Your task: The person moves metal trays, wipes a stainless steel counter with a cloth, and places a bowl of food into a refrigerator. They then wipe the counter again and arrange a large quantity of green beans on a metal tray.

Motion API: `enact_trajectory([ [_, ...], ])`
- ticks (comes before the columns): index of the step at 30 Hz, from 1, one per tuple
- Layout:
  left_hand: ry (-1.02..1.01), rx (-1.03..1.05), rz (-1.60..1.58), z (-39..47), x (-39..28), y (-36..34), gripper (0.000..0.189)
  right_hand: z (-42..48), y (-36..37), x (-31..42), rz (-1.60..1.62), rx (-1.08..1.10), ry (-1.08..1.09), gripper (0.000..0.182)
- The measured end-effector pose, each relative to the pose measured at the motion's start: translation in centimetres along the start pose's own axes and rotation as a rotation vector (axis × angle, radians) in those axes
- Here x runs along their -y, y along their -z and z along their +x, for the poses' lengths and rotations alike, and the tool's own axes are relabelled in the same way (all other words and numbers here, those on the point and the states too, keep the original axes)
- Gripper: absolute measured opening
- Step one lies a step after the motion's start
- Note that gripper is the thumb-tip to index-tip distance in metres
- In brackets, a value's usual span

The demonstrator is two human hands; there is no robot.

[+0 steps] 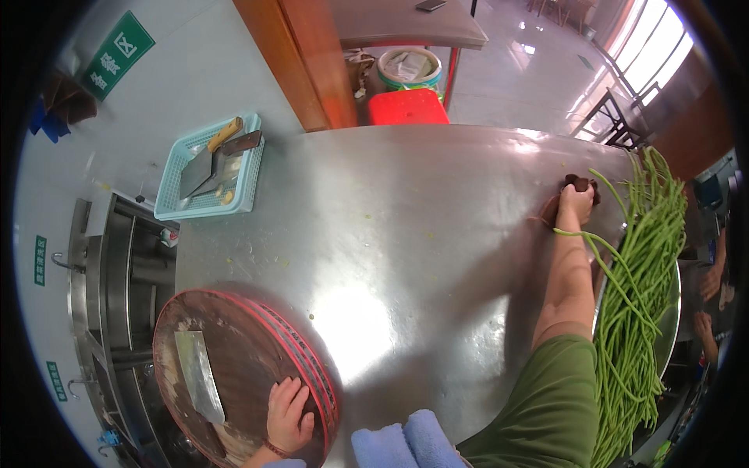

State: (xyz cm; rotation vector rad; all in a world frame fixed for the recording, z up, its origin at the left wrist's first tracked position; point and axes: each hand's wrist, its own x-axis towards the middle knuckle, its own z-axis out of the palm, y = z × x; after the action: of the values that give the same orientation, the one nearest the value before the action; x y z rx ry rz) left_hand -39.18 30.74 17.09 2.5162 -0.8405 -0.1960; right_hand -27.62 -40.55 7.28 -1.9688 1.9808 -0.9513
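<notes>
My right hand [576,202], at the end of an outstretched arm, is closed around a crumpled dark brown cloth [594,190] on the steel table, close beside a heap of long green beans [635,292]. One loose bean lies across the forearm. My left hand [287,412] rests flat, fingers slightly apart, on the right part of a round wooden chopping block [246,351] with a red rim. A cleaver blade [200,374] lies on that block, left of the hand; its handle cannot be made out.
A light blue plastic basket [254,175] with wood-handled blades stands at the table's back left. Blue towelling [404,444] is at the near edge. A red stool [408,107] stands behind the steel table [409,175]. Another person's hands [711,284] show at far right.
</notes>
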Motion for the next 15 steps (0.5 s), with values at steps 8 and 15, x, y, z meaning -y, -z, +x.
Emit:
enact_trajectory([
  [8,0.005,0.045,0.001,0.2,0.0,-0.1,0.047,-8.8,-4.5,5.6,0.667,0.786,0.693,0.050],
  [15,-0.011,-0.002,-0.034,0.2,0.6,-0.2,0.047,-32.4,10.8,5.2,0.899,1.150,1.273,0.035],
])
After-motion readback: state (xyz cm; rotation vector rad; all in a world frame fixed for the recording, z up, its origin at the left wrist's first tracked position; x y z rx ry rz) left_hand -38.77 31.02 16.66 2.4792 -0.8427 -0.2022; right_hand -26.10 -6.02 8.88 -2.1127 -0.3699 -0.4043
